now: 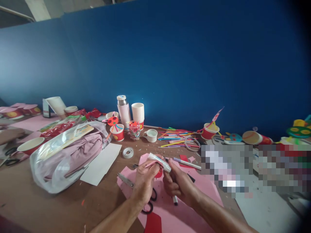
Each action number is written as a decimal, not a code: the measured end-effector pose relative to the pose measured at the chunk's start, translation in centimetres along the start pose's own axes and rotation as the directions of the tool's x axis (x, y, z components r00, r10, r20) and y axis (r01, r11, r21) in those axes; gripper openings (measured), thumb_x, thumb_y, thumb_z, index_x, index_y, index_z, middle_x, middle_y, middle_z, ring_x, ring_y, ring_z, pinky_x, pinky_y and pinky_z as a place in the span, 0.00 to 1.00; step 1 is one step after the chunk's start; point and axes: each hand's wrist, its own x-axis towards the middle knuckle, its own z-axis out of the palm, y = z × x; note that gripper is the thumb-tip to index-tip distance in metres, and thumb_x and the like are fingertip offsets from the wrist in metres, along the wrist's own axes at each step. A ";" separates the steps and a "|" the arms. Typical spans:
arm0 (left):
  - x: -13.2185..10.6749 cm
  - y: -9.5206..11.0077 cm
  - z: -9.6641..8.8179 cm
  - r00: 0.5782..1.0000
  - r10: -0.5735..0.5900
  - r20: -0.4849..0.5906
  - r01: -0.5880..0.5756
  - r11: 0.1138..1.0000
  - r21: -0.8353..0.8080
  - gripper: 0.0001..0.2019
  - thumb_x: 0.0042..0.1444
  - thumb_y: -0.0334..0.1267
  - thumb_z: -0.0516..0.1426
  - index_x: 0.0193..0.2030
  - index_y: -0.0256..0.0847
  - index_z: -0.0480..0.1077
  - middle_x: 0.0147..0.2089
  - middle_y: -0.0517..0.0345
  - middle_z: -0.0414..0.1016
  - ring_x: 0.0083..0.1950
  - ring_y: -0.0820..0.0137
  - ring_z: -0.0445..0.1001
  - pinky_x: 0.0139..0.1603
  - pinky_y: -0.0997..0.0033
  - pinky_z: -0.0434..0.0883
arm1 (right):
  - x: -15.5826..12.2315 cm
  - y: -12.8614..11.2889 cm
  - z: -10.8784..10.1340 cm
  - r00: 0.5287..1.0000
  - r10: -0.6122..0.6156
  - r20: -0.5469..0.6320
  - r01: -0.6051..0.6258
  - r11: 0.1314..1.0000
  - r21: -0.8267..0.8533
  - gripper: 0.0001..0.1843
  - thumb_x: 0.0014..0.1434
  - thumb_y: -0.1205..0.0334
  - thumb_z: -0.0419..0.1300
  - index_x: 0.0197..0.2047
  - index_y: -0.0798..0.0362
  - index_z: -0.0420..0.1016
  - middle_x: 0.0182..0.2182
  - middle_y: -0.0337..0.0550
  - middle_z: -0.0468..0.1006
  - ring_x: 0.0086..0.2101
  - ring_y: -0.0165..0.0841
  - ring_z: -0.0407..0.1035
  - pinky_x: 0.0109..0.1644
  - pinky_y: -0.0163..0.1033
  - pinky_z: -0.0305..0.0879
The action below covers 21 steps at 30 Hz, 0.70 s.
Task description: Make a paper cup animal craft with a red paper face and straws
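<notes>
A white, partly see-through glue stick is held aslant above the pink paper. My left hand is closed around its middle, thumb on top. The fingers of my right hand grip its lower right end. Under my left hand lie scissors, their blades pointing to the upper left and their black handles near my wrist. The pink paper spreads beneath both hands, with a red paper piece at the front. A white marker sticks out below my right hand.
Farther back stand a white mug, stacked paper cups, a flask and colourful sticks. Tape, a white card and a filled plastic bag lie left. A blue partition rises behind.
</notes>
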 end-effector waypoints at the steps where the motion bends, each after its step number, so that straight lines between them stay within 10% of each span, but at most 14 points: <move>1: 0.1 0.1 0.0 1.000 -0.002 0.001 0.002 1.000 -0.020 0.09 0.54 0.36 0.57 0.38 0.37 0.76 0.38 0.51 0.75 0.42 0.66 0.70 0.43 0.69 0.66 | 0.1 0.1 -0.1 0.999 -0.037 -0.020 0.035 0.998 -0.058 0.33 0.60 0.37 0.35 0.16 0.53 0.53 0.09 0.28 0.45 0.12 0.21 0.38 0.17 0.30 0.35; 10: 0.3 0.1 0.1 0.998 -0.035 -0.044 0.032 0.997 -0.071 0.08 0.52 0.35 0.58 0.38 0.40 0.76 0.36 0.54 0.76 0.42 0.66 0.72 0.46 0.67 0.67 | -0.3 -0.2 -0.3 0.842 -0.531 -0.099 0.398 0.734 -0.550 0.21 0.58 0.45 0.53 0.25 0.54 0.62 0.19 0.34 0.63 0.21 0.25 0.58 0.27 0.31 0.55; 21: 0.2 0.4 0.3 1.000 -0.012 -0.002 0.013 0.998 0.057 0.07 0.53 0.37 0.57 0.34 0.39 0.76 0.35 0.52 0.76 0.44 0.64 0.70 0.47 0.66 0.66 | 0.4 0.1 -0.3 0.994 -0.041 -0.102 0.040 0.999 -0.010 0.30 0.59 0.38 0.42 0.18 0.54 0.57 0.10 0.28 0.49 0.12 0.20 0.41 0.17 0.30 0.38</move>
